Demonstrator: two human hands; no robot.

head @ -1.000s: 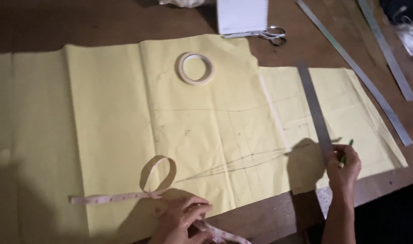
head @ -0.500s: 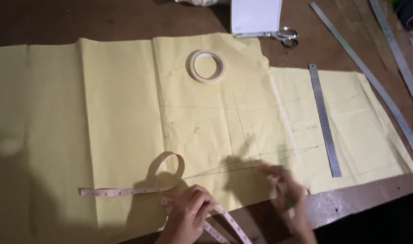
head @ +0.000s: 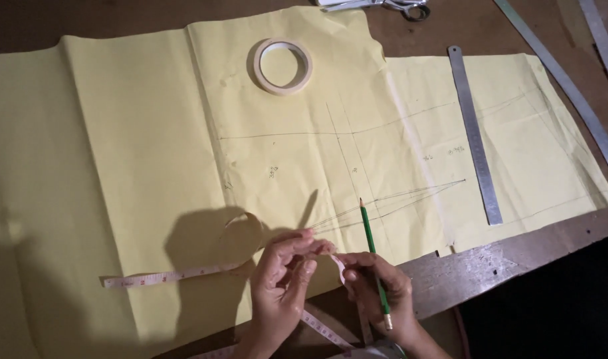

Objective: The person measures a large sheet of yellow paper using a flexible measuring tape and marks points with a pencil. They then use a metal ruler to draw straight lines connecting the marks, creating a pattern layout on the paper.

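Observation:
A large yellow sheet of paper [head: 151,153] with pencil lines drawn on it covers the wooden table. My left hand [head: 280,282] pinches a pink measuring tape [head: 167,275] near the paper's front edge; the tape loops up and trails left across the paper. My right hand [head: 377,289] pinches the same tape just to the right and also holds a green pencil [head: 371,242] that points up and away from me. Both hands sit close together at the table's front edge.
A roll of masking tape [head: 282,65] lies on the paper at the back. A short steel ruler [head: 475,136] lies on the paper's right part. Two long metal rulers [head: 563,80] lie at the far right, scissors [head: 397,6] at the back edge.
My right hand has moved from the short ruler at the right over to my left hand and taken hold of the measuring tape, carrying the pencil along. The view has shifted closer.

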